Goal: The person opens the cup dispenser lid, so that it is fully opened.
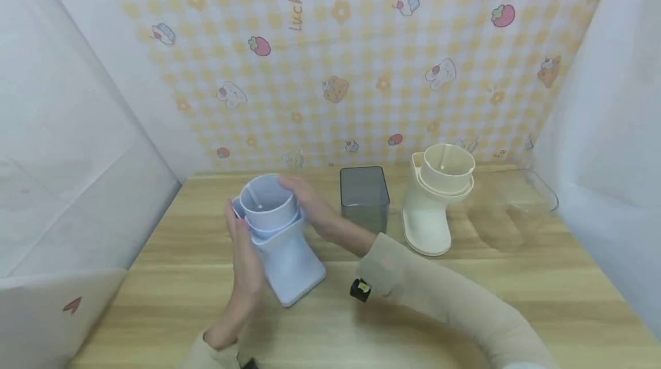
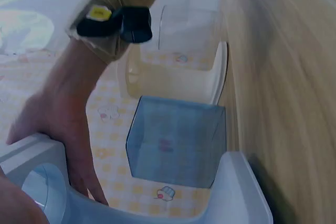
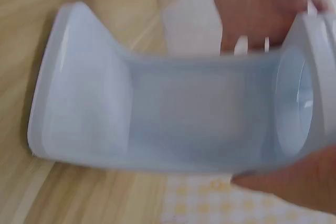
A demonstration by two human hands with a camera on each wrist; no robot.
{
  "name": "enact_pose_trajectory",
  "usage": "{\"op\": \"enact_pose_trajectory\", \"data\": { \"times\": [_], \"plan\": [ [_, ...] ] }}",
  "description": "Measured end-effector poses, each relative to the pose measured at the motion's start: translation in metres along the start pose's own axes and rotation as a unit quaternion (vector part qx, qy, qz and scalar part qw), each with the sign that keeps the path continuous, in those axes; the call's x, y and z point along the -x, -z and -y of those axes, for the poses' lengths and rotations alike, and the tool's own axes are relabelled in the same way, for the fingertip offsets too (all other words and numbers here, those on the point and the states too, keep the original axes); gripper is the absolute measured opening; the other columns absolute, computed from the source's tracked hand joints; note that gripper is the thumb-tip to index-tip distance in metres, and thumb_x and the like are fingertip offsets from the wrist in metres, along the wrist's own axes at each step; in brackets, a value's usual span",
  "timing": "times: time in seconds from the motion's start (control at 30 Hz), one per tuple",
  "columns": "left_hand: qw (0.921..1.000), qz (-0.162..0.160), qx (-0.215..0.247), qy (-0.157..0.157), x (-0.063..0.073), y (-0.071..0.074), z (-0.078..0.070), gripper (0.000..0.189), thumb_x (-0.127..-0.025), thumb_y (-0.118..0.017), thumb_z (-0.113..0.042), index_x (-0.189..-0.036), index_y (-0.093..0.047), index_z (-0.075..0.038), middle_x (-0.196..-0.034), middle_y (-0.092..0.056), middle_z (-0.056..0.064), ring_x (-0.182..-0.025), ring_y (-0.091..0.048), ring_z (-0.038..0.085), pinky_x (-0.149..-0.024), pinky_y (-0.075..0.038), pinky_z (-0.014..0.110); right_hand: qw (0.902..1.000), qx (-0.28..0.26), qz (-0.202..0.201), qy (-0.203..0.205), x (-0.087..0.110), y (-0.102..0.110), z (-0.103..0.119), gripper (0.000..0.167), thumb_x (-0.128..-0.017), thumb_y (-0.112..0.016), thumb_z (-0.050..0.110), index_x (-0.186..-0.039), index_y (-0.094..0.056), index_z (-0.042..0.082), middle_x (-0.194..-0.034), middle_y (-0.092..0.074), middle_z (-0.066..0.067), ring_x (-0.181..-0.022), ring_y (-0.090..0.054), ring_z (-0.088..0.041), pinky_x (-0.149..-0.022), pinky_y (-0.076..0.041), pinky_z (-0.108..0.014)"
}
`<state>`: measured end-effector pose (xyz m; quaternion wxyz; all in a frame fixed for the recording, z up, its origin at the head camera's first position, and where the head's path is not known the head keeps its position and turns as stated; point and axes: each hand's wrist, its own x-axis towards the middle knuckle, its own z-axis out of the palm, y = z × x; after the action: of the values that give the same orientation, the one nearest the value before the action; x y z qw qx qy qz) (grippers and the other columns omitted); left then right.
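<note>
A light blue plastic appliance body point(image 1: 289, 268) with a flat base, a curved neck and a round cup on top is held between both hands. My left hand point(image 1: 245, 265) grips its left side below the cup. The right hand point(image 1: 320, 208) holds the upper right side, fingers at the cup's rim. In the left wrist view, the right hand point(image 2: 63, 124) reaches around the upper part. In the right wrist view, the open front of the body point(image 3: 194, 103) faces the camera. Whether its base touches the table cannot be told.
A grey see-through square container point(image 1: 364, 197) stands behind the right forearm. Right of it stands a cream appliance body point(image 1: 428, 220) of similar shape. A clear container point(image 1: 532, 191) lies at the table's far right. A patterned cloth point(image 1: 335, 59) hangs behind the wooden table point(image 1: 175, 277).
</note>
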<state>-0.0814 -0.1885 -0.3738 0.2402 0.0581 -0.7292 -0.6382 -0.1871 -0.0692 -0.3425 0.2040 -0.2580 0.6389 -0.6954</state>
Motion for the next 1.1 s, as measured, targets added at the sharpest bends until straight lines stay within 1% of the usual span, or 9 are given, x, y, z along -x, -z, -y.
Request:
{"op": "enact_pose_trajectory", "data": {
  "times": [0.13, 0.2, 0.27, 0.4, 0.57, 0.7, 0.87, 1.0, 1.1],
  "plan": [
    [0.9968, 0.005, 0.077, -0.020, -0.033, 0.005, -0.001, 0.061, -0.106, -0.007, -0.049, -0.160, -0.007, -0.019, -0.161, -0.025, 0.005, -0.148, -0.022, 0.019, -0.125, -0.012, 0.037, 0.9959, 0.003, -0.090, -0.013, -0.007, -0.019, 0.015, 0.059, -0.100, -0.046, 0.050, -0.144, -0.046, 0.012, -0.131, -0.057, -0.008, -0.116, -0.055, -0.021, -0.107, -0.041, -0.044],
    [0.9931, -0.001, 0.110, -0.041, -0.050, 0.009, 0.001, 0.058, -0.107, -0.010, -0.047, -0.156, -0.023, -0.018, -0.148, -0.040, 0.004, -0.139, -0.034, 0.019, -0.119, -0.023, 0.034, 0.9925, -0.004, -0.122, -0.011, -0.014, -0.027, 0.019, 0.060, -0.099, -0.047, 0.051, -0.145, -0.043, 0.012, -0.134, -0.055, -0.009, -0.120, -0.054, -0.025, -0.109, -0.040, -0.045],
    [0.9885, -0.008, 0.137, -0.063, -0.068, 0.013, 0.004, 0.053, -0.108, -0.014, -0.042, -0.148, -0.038, -0.016, -0.135, -0.049, 0.002, -0.130, -0.041, 0.019, -0.112, -0.030, 0.031, 0.9887, -0.003, -0.150, -0.009, -0.023, -0.034, 0.022, 0.067, -0.099, -0.048, 0.054, -0.149, -0.038, 0.012, -0.144, -0.049, -0.010, -0.130, -0.049, -0.027, -0.114, -0.036, -0.046],
    [0.9797, 0.000, 0.186, -0.075, -0.102, 0.020, 0.011, 0.046, -0.108, -0.022, -0.037, -0.131, -0.056, -0.015, -0.114, -0.056, -0.004, -0.115, -0.048, 0.014, -0.102, -0.034, 0.028, 0.9835, 0.009, -0.181, 0.011, -0.040, -0.041, 0.020, 0.074, -0.098, -0.045, 0.061, -0.151, -0.030, 0.012, -0.152, -0.038, -0.009, -0.139, -0.041, -0.027, -0.117, -0.032, -0.046],
    [0.9766, 0.036, 0.193, -0.088, -0.134, 0.017, 0.023, 0.040, -0.108, -0.024, -0.035, -0.111, -0.061, -0.020, -0.097, -0.056, -0.005, -0.100, -0.048, 0.012, -0.093, -0.036, 0.026, 0.9760, 0.031, -0.214, 0.026, -0.055, -0.036, 0.009, 0.074, -0.098, -0.039, 0.065, -0.149, -0.028, 0.013, -0.143, -0.040, -0.005, -0.131, -0.045, -0.023, -0.113, -0.036, -0.042],
    [0.9747, 0.044, 0.202, -0.085, -0.149, 0.012, 0.031, 0.038, -0.107, -0.024, -0.035, -0.103, -0.059, -0.021, -0.097, -0.057, -0.007, -0.102, -0.048, 0.011, -0.095, -0.036, 0.025, 0.9691, 0.037, -0.241, 0.034, -0.063, -0.031, 0.003, 0.071, -0.099, -0.038, 0.063, -0.147, -0.031, 0.011, -0.139, -0.043, -0.006, -0.128, -0.046, -0.021, -0.112, -0.037, -0.039],
    [0.9725, 0.046, 0.212, -0.084, -0.160, 0.012, 0.038, 0.038, -0.107, -0.023, -0.033, -0.105, -0.059, -0.020, -0.101, -0.058, -0.008, -0.111, -0.047, 0.010, -0.102, -0.032, 0.023, 0.9631, 0.065, -0.258, 0.037, -0.074, -0.030, 0.001, 0.069, -0.100, -0.036, 0.063, -0.144, -0.035, 0.009, -0.138, -0.043, -0.008, -0.128, -0.046, -0.023, -0.111, -0.038, -0.041],
    [0.9740, 0.060, 0.207, -0.070, -0.161, 0.013, 0.048, 0.038, -0.107, -0.021, -0.032, -0.109, -0.057, -0.022, -0.101, -0.058, -0.007, -0.103, -0.050, 0.010, -0.096, -0.037, 0.023, 0.9599, 0.083, -0.268, 0.009, -0.076, -0.029, -0.005, 0.074, -0.099, -0.034, 0.065, -0.147, -0.032, 0.010, -0.144, -0.041, -0.010, -0.132, -0.045, -0.027, -0.114, -0.037, -0.044],
    [0.9772, 0.064, 0.192, -0.063, -0.157, 0.019, 0.053, 0.038, -0.108, -0.019, -0.035, -0.110, -0.055, -0.022, -0.098, -0.057, -0.006, -0.096, -0.050, 0.010, -0.090, -0.040, 0.023, 0.9616, 0.084, -0.261, -0.006, -0.076, -0.033, -0.010, 0.071, -0.099, -0.033, 0.066, -0.144, -0.035, 0.012, -0.141, -0.041, -0.008, -0.128, -0.047, -0.026, -0.111, -0.040, -0.043]
  ]
}}
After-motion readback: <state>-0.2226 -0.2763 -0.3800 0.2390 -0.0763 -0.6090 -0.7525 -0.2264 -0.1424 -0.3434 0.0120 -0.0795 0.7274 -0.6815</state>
